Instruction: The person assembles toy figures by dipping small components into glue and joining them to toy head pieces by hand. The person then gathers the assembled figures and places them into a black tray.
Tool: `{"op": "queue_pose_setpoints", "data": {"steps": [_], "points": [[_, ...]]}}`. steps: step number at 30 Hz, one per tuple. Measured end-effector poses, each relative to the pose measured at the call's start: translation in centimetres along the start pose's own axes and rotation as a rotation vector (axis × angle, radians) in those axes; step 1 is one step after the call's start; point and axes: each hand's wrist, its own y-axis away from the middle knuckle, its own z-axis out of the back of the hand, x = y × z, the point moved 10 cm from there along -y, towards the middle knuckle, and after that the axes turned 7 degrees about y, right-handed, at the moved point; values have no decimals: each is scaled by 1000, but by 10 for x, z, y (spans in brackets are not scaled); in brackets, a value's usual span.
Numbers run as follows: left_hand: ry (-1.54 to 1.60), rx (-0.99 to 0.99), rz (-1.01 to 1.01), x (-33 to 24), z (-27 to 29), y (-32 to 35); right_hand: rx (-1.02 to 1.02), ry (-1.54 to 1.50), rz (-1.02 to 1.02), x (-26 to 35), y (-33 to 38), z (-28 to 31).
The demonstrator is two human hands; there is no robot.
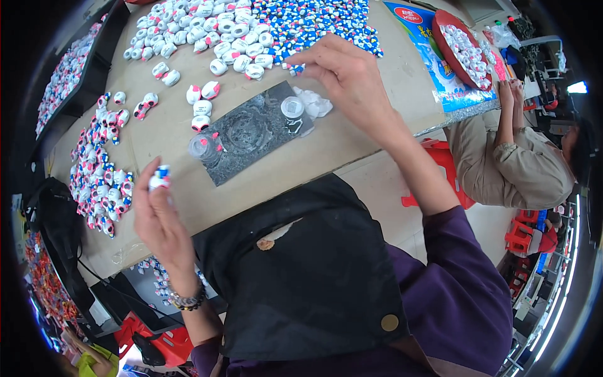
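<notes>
A workroom with red stools (443, 164) on a pale floor surrounds a tan tabletop (352, 141), and another person (527, 166) in beige sits on the far right. The left hand (162, 220) is above the near left part of the tabletop, its grip pinching a small white toy (160, 181) with a blue part between thumb and fingers. The right hand (348, 78) reaches over the far middle, fingertips at the near edge of a heap of blue-and-white pieces (320, 25); whether its grip has hold of one I cannot tell. Left of that heap lie many white pieces with pink parts (207, 28). A dark board (245, 135) lies between the hands, a small clear cup (201, 147) at its left end and a clear round container (293, 108) at its right, beside crumpled white plastic (314, 102). A pile of toys (100, 176) spreads left of the left hand. A red tray (441, 47) of white pieces sits far right.
</notes>
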Motion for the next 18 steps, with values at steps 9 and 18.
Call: {"op": "queue_pose_setpoints", "data": {"steps": [9,18], "points": [[-615,-211,-348,-7,27,-26,164,388,49,-5,7,-26],[1060,56,166,-2,2,-9,97,203,0,-20,12,-9]]}}
